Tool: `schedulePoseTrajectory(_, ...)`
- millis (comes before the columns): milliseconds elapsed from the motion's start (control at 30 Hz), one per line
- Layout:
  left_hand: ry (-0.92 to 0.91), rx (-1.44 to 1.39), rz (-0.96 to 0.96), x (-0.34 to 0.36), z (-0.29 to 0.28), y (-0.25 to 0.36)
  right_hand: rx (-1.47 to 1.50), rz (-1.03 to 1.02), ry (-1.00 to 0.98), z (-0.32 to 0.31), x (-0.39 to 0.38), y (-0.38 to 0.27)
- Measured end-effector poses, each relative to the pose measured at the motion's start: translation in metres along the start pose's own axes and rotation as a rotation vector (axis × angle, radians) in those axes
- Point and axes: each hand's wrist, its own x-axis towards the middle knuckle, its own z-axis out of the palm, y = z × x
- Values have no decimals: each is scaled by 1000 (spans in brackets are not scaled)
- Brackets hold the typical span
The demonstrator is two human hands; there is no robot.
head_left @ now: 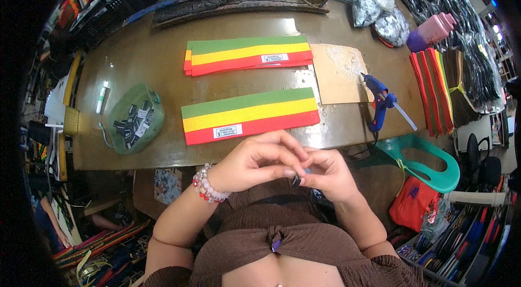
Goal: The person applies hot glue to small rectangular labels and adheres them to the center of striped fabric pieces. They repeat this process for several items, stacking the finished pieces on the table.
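Observation:
My left hand point(255, 161), with a beaded bracelet point(205, 184) at the wrist, meets my right hand point(329, 174) just off the table's near edge. Both sets of fingertips pinch a small black piece point(296, 180), mostly covered by the fingers. Just beyond them a folded green, yellow and red striped band point(249, 115) lies flat, with a white label on its red stripe. Farther back sits a small stack of similar striped bands point(247, 56). To the left, a green mesh basket point(120, 143) holds several black labels.
A blue glue gun point(381, 98) rests beside a tan board point(336, 72). A white marker point(102, 97) lies left. Along the right stand bundled striped bands point(431, 91), a pink-purple bottle point(431, 32) and plastic-wrapped packs point(374, 7). A green plastic seat point(429, 165) is below the table's right edge.

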Motion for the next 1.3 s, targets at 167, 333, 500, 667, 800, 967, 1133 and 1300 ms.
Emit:
schedulePoseTrajectory(167, 52, -39, -66, -12, 4, -12, 28, 98, -15, 0, -3, 11)
schedulePoseTrajectory(333, 77, 235, -32, -11, -9, -19, -47, 5, -3, -6, -1, 23)
schedulePoseTrajectory(500, 165, 1220, -51, -1, -43, -27, 164, 9, 358, -22, 2, 36)
schedulePoseTrajectory(667, -19, 1204, -41, 7, -63, -24, 223, -63, 450, -23, 9, 51)
schedulePoseTrajectory(800, 59, 1114, -8, 12, -46, -15, 311, -58, 442, -12, 21, 62)
schedulePoseTrajectory(967, 245, 746, -181, 11, -11, -2, 420, -156, 406, -1, 33, 63)
schedulePoseTrajectory(1133, 290, 689, -210, 10, -6, 5, 388, -166, 411, 3, 36, 54)
schedulePoseTrajectory(1300, 299, 672, -165, 8, -5, 1, 365, -91, 446, 5, 37, 48)
